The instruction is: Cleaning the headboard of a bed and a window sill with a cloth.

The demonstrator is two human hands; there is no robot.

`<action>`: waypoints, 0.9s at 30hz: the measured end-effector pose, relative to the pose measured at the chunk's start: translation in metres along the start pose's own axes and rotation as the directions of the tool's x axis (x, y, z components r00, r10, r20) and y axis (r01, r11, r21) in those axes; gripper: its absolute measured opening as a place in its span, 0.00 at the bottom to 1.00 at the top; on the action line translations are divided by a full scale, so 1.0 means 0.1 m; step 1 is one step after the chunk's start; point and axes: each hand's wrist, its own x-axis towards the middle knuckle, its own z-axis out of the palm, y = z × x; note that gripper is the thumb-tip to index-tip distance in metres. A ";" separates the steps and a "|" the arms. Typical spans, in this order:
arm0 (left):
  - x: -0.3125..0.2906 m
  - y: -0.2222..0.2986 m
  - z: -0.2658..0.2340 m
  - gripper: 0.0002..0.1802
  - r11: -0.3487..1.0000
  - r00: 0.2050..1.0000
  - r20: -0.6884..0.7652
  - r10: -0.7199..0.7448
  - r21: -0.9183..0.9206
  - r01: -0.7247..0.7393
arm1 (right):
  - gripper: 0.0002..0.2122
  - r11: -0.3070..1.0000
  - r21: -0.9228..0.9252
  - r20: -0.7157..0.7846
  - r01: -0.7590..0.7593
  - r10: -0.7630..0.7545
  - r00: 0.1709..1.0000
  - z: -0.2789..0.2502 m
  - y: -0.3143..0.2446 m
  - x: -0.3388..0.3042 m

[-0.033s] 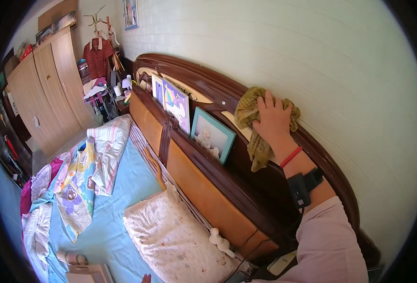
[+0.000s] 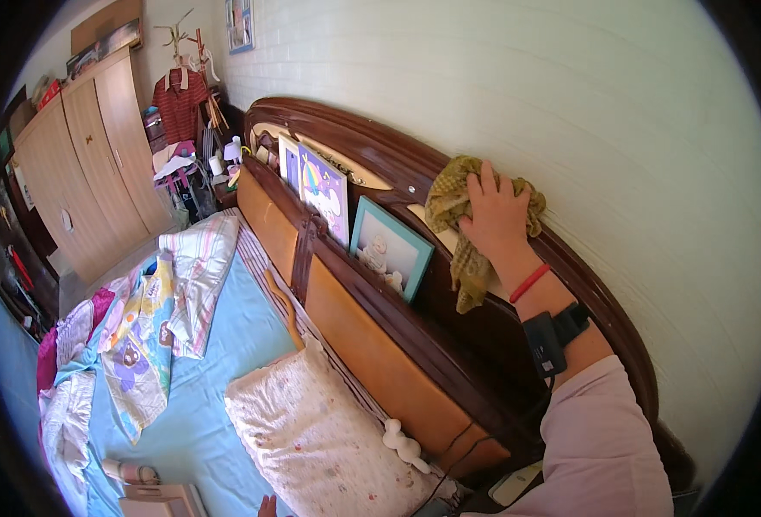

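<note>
My right hand (image 2: 496,211) presses a crumpled olive-green cloth (image 2: 451,200) onto the top edge of the dark wooden headboard (image 2: 346,125). Its fingers lie bent over the bunched cloth, and one end of the cloth hangs down the headboard's front. A red band and a black strapped device are on that wrist. Left of the cloth, a teal picture frame (image 2: 429,257) leans on the headboard's ledge, beside a purple rainbow picture (image 2: 324,194). Only some fingertips of my left hand (image 2: 267,507) show at the lower edge, by the pillow (image 2: 311,422); the rest is out of sight.
A white twisted plush piece (image 2: 404,445) rests between pillow and headboard, with a dark cable and a phone (image 2: 515,484) nearby. Rumpled bedding (image 2: 139,362) lies on the blue sheet (image 2: 212,405). A beige case (image 2: 163,500) sits at the lower edge. Behind stands a wardrobe (image 2: 96,164).
My right hand and the cloth have shifted very slightly up and to the left along the headboard's top edge. The other things look the same.
</note>
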 end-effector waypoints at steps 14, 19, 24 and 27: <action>2.08 0.92 0.20 0.75 0.818 0.755 0.312 -0.576 0.230 0.528 | 0.29 0.982 -0.172 -0.038 0.078 -0.086 0.996 0.51 -0.86 1.26; 2.05 0.78 0.35 0.75 0.834 0.777 0.305 -0.551 0.203 0.513 | 0.28 0.979 -0.164 -0.036 0.122 -0.130 0.991 0.74 -1.27 1.75; 2.13 0.91 0.26 0.77 0.823 0.760 0.325 -0.563 0.145 0.549 | 0.29 0.963 -0.224 -0.143 0.150 -0.185 0.972 1.00 -1.48 2.17; 2.12 0.89 0.27 0.79 0.834 0.777 0.313 -0.546 0.123 0.537 | 0.20 0.978 -0.121 -0.120 0.170 -0.185 0.975 0.95 -1.63 2.21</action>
